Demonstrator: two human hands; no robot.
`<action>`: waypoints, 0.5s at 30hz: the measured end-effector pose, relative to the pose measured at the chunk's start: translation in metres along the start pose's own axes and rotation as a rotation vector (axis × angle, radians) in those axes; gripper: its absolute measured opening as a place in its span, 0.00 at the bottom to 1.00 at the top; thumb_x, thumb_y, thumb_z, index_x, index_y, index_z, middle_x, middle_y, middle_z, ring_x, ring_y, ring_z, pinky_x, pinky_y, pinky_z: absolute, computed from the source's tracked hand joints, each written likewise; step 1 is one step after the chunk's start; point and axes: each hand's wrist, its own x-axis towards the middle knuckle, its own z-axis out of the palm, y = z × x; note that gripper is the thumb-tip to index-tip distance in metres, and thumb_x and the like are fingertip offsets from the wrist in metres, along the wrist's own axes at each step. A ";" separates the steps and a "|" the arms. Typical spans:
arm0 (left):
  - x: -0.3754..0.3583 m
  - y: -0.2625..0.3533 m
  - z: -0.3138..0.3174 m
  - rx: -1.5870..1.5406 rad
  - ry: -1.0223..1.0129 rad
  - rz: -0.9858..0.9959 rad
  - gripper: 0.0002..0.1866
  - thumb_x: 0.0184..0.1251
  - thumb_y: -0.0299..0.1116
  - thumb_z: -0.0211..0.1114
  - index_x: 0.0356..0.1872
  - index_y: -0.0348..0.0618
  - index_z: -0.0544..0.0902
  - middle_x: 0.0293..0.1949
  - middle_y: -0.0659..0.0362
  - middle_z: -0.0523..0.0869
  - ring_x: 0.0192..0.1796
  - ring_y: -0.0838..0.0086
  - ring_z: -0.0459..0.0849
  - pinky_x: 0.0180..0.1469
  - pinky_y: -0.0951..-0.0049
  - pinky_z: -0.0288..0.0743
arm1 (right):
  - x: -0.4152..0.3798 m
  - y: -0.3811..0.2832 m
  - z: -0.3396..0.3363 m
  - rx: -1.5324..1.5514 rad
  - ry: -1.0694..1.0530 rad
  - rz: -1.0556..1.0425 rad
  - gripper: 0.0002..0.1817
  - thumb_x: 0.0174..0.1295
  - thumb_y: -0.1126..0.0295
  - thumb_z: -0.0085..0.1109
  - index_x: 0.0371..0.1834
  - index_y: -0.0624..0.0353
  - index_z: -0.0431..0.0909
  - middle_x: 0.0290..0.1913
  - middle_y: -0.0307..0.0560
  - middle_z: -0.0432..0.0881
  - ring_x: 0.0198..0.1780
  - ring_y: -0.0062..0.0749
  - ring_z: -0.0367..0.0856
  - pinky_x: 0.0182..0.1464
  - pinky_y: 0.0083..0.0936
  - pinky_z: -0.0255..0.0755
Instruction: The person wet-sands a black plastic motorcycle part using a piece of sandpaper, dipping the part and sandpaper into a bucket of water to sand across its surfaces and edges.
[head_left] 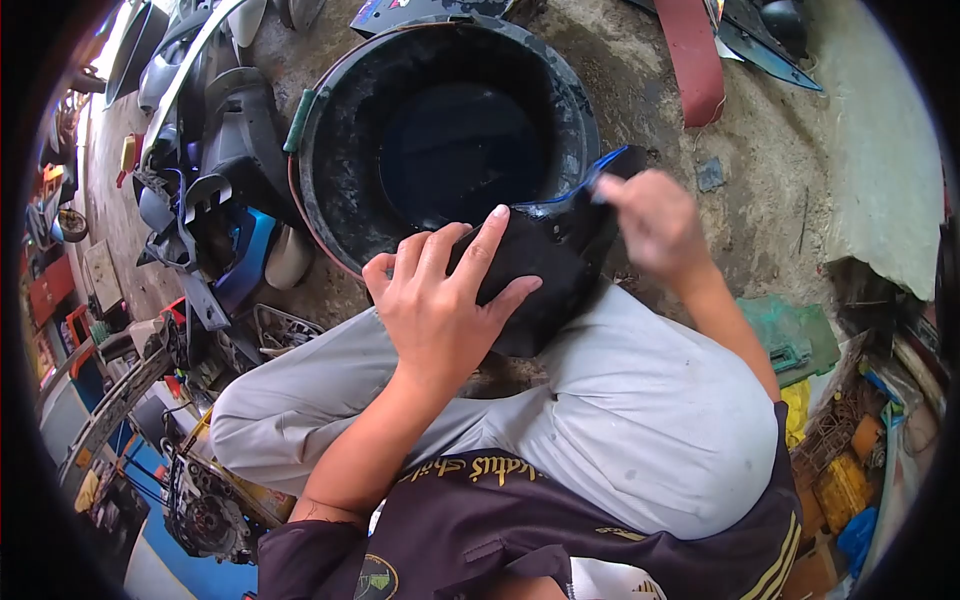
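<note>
A black panel with a blue edge point(545, 265) rests at the near rim of a large black bucket point(315, 175), over my lap. Dark liquid point(460, 150) lies in the bucket. My left hand point(435, 295) is spread on the panel's left part, fingers apart and pressing on its surface. At the panel's upper right end, my right hand point(655, 220) is closed and blurred by motion. Whatever sits between its fingers is too small and smeared to name.
Dark plastic vehicle parts point(240, 130) lie left of the bucket. A red strip point(692, 65) is at the upper right. Green plastic pieces point(790, 335) and a yellow item point(843, 490) lie at right. An engine part point(205, 510) stands at lower left.
</note>
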 end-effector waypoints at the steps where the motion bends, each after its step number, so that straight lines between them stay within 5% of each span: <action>1: 0.000 0.000 0.001 -0.008 0.004 -0.002 0.39 0.51 0.63 0.86 0.66 0.63 0.93 0.51 0.64 0.92 0.52 0.68 0.87 0.58 0.58 0.68 | -0.001 0.012 -0.001 -0.034 0.003 0.148 0.20 0.63 0.82 0.67 0.59 0.61 0.85 0.33 0.49 0.78 0.37 0.50 0.81 0.44 0.44 0.77; 8: -0.004 -0.003 0.009 -0.044 0.066 0.028 0.37 0.52 0.61 0.86 0.64 0.57 0.94 0.52 0.66 0.91 0.53 0.69 0.87 0.58 0.59 0.67 | 0.013 0.000 0.002 0.005 -0.033 0.120 0.18 0.64 0.81 0.69 0.57 0.59 0.87 0.36 0.49 0.84 0.39 0.50 0.85 0.46 0.44 0.80; 15: -0.012 0.006 0.014 -0.052 0.065 0.002 0.35 0.58 0.55 0.86 0.66 0.56 0.92 0.63 0.63 0.90 0.61 0.67 0.87 0.76 0.52 0.60 | 0.019 -0.015 -0.001 -0.007 -0.092 0.060 0.16 0.65 0.81 0.68 0.55 0.59 0.87 0.36 0.49 0.84 0.39 0.49 0.86 0.46 0.44 0.80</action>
